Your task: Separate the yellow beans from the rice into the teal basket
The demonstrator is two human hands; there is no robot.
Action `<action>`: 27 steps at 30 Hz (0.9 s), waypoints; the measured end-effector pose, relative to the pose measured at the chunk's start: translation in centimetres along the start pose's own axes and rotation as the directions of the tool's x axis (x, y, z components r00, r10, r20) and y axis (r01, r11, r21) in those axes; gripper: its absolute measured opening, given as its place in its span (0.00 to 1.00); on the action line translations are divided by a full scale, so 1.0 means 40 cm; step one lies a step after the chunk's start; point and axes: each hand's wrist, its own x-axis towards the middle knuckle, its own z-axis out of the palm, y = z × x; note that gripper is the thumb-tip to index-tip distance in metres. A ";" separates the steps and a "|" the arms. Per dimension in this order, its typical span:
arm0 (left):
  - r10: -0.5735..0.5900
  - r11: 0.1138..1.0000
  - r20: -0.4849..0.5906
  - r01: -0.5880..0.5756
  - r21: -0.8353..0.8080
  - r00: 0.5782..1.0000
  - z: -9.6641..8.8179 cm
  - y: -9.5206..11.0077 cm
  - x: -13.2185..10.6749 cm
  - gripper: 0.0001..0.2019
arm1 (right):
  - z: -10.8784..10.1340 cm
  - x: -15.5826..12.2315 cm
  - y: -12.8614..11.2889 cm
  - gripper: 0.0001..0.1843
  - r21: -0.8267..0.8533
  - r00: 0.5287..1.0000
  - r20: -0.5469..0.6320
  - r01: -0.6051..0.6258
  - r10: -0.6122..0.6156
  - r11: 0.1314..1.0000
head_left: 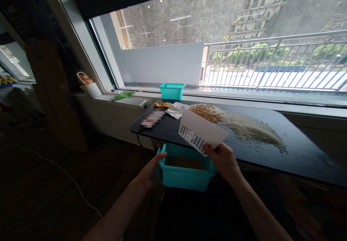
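Note:
My left hand (153, 167) grips the left end of a turquoise plastic bin (185, 179), thumb over the rim. The bin is held just off the table's near edge, and a layer of small brownish grains (185, 162) covers its bottom. In my right hand (223, 159) is a white plastic slotted scoop (200, 125), tilted above the bin's far rim. On the dark table (306, 150) beyond it lie a heap of yellow-brown beans (207, 112) and, joined to it on the right, a spread pile of white rice-like grains (249, 127).
A second turquoise bin (172, 91) stands at the table's back by the window. Crumpled white paper (176, 110), an orange-brown item (162, 105) and a blurred-out flat object (153, 119) lie at the table's left. A radiator (116, 116) runs under the sill, and a white cable (70, 177) crosses the floor.

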 end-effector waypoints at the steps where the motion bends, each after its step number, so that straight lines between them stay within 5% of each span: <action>1: -0.008 1.000 0.011 0.008 -0.001 1.000 -0.001 -0.001 0.001 0.28 | 0.014 0.004 0.000 0.15 -0.032 1.000 0.011 0.007 -0.007 0.999; 8: -0.047 0.999 0.006 0.047 -0.005 0.999 0.001 0.001 -0.001 0.29 | 0.014 0.012 0.010 0.17 -0.356 0.998 -0.057 -0.009 -0.012 0.934; 24: -0.094 0.996 0.089 0.093 0.012 0.992 0.040 -0.033 0.021 0.28 | -0.200 0.046 0.101 0.21 -0.537 0.951 -0.308 -0.202 0.033 0.819; 27: -0.111 0.994 0.093 0.109 0.021 0.989 0.049 -0.041 0.029 0.28 | -0.201 0.052 0.093 0.21 -0.499 0.949 -0.316 -0.179 0.014 0.848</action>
